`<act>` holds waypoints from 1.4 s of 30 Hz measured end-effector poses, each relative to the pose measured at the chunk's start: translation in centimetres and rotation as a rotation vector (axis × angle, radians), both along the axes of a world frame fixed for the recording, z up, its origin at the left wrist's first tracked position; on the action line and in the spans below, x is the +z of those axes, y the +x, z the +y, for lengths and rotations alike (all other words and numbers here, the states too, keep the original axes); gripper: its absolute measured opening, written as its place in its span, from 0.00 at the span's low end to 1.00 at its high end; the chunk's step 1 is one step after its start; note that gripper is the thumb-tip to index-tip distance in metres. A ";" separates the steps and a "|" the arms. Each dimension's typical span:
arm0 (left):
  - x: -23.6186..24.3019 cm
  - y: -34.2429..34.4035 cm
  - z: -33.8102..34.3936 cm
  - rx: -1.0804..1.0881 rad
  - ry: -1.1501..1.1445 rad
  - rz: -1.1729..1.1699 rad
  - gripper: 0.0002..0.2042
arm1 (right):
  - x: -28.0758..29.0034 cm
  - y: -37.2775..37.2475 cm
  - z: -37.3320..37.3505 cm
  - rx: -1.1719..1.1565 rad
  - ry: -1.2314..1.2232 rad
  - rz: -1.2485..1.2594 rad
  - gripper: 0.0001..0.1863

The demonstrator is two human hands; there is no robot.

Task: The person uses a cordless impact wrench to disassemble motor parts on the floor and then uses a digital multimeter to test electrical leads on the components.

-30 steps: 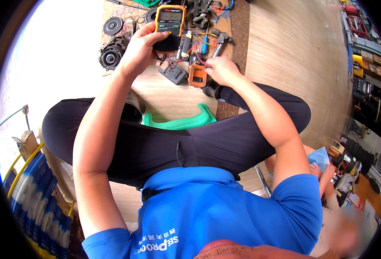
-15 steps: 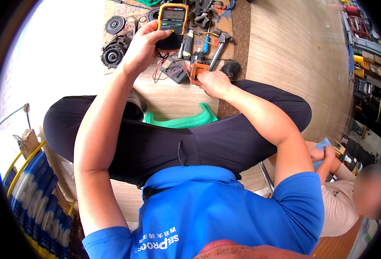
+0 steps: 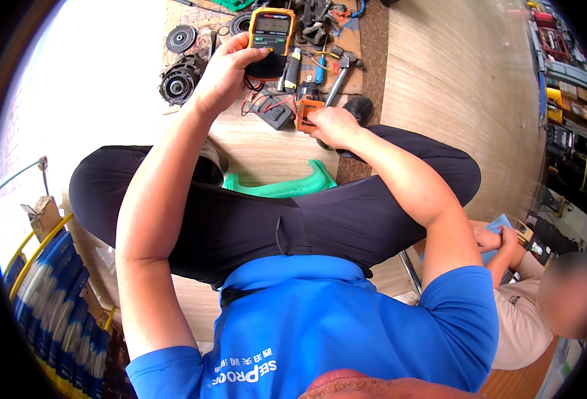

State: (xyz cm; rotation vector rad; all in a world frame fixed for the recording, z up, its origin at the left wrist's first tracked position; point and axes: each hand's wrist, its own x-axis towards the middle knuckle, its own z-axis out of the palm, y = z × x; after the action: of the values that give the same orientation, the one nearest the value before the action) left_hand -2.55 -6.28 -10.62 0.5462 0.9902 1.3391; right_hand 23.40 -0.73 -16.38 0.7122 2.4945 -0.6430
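Observation:
My left hand (image 3: 222,74) is closed around an orange-and-black digital meter (image 3: 272,41), held upright at the far side with its small display facing me. The thumb rests on the meter's front. My right hand (image 3: 337,126) grips an orange-and-black boxy tool part (image 3: 305,121), its fingers partly covering it. Thin red and dark test leads (image 3: 248,106) run between the meter and that part. Just left of it lies a dark grey plastic block (image 3: 276,113) that looks like a charger. Where the lead tips touch is too small to tell.
Beyond my hands lie a utility knife (image 3: 293,69), a blue-handled screwdriver (image 3: 320,69), and a hammer (image 3: 337,81). Round dark machine parts (image 3: 179,83) sit at left. A green curved plastic piece (image 3: 280,187) lies before my lap. Another person (image 3: 516,312) sits at right.
The meter and tool part appear slightly farther right and lower in the view, along with the surroundings. Both hands keep the same holds.

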 end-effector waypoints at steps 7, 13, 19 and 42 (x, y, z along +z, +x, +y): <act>-0.2 0.1 0.1 0.013 -0.007 -0.022 0.14 | 2.7 -1.1 2.8 -0.244 0.006 0.095 0.14; -0.1 0.0 0.3 0.002 -0.015 -0.043 0.14 | 2.3 -0.9 3.3 -0.262 0.011 0.110 0.12; 0.0 0.2 0.3 0.022 -0.026 -0.075 0.12 | 0.2 -0.3 2.0 -0.072 -0.068 0.011 0.14; -0.5 0.1 0.5 -0.017 -0.023 -0.029 0.14 | -1.2 1.0 -0.1 0.122 0.028 0.159 0.08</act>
State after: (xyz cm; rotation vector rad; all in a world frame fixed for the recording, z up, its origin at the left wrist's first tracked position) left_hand -2.49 -5.81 -11.15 0.5158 0.9740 1.3155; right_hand 24.44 -0.86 -17.61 0.5321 2.6730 -0.6433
